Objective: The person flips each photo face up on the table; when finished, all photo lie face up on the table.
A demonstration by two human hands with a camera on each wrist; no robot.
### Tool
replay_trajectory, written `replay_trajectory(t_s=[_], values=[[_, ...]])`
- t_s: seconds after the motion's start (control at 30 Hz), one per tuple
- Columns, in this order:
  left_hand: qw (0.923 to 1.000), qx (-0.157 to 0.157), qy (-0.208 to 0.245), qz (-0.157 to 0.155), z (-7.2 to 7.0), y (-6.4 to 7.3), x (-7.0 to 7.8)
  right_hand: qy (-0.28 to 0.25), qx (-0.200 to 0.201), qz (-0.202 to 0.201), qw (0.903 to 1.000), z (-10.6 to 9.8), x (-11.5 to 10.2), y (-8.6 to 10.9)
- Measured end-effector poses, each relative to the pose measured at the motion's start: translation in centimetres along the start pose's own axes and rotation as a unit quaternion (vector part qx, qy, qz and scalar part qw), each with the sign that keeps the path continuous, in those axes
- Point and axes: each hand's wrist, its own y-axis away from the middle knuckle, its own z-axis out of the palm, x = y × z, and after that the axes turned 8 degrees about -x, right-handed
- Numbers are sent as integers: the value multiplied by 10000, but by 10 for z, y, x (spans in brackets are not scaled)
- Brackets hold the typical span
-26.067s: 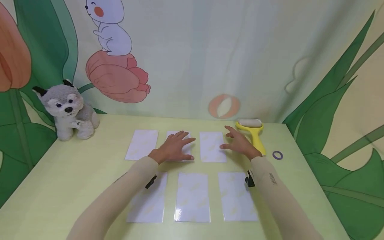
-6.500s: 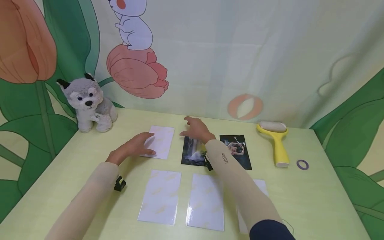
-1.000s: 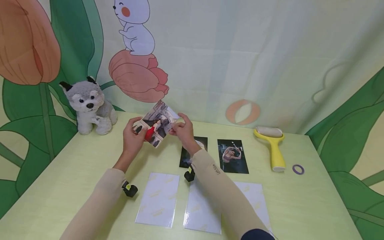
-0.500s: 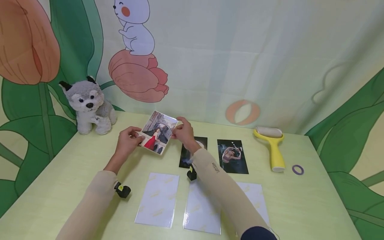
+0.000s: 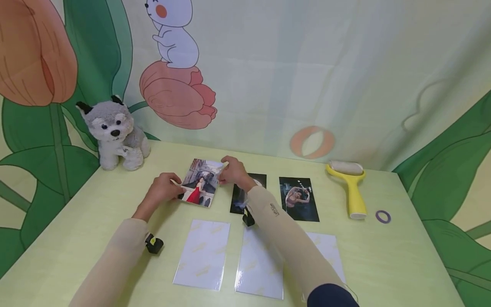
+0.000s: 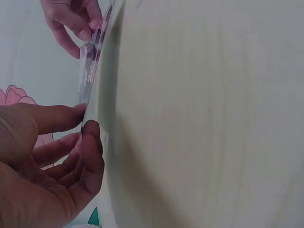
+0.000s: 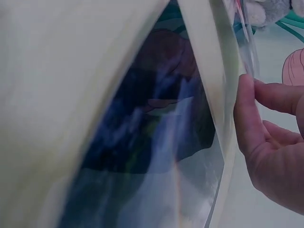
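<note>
A glossy photo of a figure in a red skirt lies nearly level, low over the back left of the table. At its lower left edge my left hand pinches it between thumb and fingers. My right hand pinches the opposite edge near the upper right corner. In the left wrist view, the photo's thin edge passes between the left thumb and fingers, a little off the tabletop. Beside it lies a dark waterfall photo, partly hidden by the right forearm in the head view.
Another dark photo lies further right. Three white-backed sheets form a front row: left, middle, and right, partly under the right sleeve. A yellow-handled roller, a purple ring and a plush dog stand around.
The white-backed sheet at back left was picked up and turned picture side up. Over the last second both hands have lowered the photo toward the table and straightened it.
</note>
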Motion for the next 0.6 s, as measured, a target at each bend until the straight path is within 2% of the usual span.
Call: replay_trajectory(t_s=[0.13, 0.3, 0.5, 0.6], values=[[9993, -119, -328, -92, 3, 0, 1, 866, -60, 38, 9962, -1, 1, -2], [9986, -182, -475, -157, 5, -1, 2, 2092, -18, 24, 9779, -1, -2, -1], [9951, -240, -942, -170, 9, -2, 7, 2525, 64, 95, 9675, 1, -6, 0], [9940, -285, -1033, -231, 10, -1, 9, 2690, 106, 74, 9631, 2, -7, -1]])
